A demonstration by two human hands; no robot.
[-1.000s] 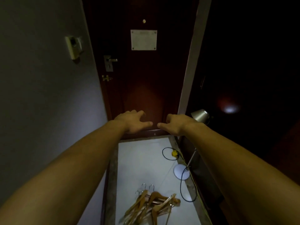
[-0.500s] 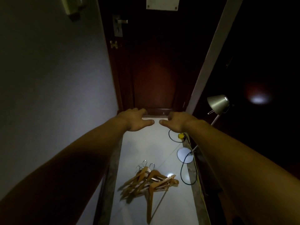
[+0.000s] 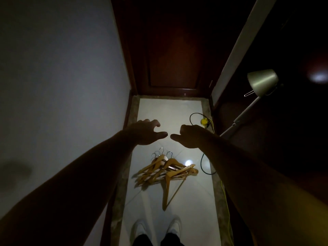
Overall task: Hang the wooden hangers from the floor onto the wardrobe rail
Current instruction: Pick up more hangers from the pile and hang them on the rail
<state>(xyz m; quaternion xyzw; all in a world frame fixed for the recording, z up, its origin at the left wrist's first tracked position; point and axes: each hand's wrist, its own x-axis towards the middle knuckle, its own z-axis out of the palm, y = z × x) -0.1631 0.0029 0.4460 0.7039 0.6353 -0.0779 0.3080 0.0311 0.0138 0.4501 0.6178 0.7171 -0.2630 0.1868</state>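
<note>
Several wooden hangers (image 3: 165, 171) with metal hooks lie in a loose pile on the white floor (image 3: 170, 110), a short way ahead of my feet. One hanger (image 3: 167, 189) lies apart, pointing toward me. My left hand (image 3: 145, 133) and my right hand (image 3: 190, 136) are stretched out side by side above the pile, palms down, fingers loosely spread, thumbs nearly touching. Neither hand holds anything. The wardrobe rail is out of sight in the dark space at the right.
A dark wooden door (image 3: 174, 47) closes the narrow passage ahead. A white wall (image 3: 62, 77) runs along the left. At the right stands a floor lamp (image 3: 260, 82) with black and yellow cables (image 3: 204, 121) on the floor. My white shoes (image 3: 156, 228) show at the bottom.
The view has tilted down from the door to the floor. The hanger pile and my shoes have come into fuller view. Both hands stay outstretched and hold nothing.
</note>
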